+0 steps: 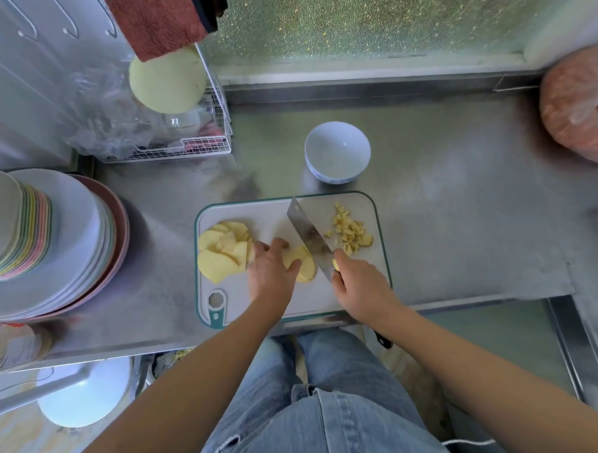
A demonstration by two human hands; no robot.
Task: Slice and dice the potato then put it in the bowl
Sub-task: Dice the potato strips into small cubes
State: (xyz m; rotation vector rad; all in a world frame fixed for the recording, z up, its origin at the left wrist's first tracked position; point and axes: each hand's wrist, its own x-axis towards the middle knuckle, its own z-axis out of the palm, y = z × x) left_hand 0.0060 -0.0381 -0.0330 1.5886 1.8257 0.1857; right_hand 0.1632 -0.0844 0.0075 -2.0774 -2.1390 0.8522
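A white cutting board (267,211) with a green rim lies on the steel counter. A pile of potato slices (223,252) sits at its left end and a heap of diced potato (350,233) at its right end. My left hand (271,271) presses a small stack of slices (304,264) in the middle of the board, fingers curled over them. My right hand (361,287) grips the handle of a cleaver (307,232), whose blade edge meets the right side of that stack. An empty white bowl (336,152) stands just behind the board.
A tall stack of plates (50,243) fills the counter's left end. A wire dish rack (177,145) with plastic bags stands at the back left. A pink wrapped round object (584,101) sits at the back right. The counter's front edge drops off under the board.
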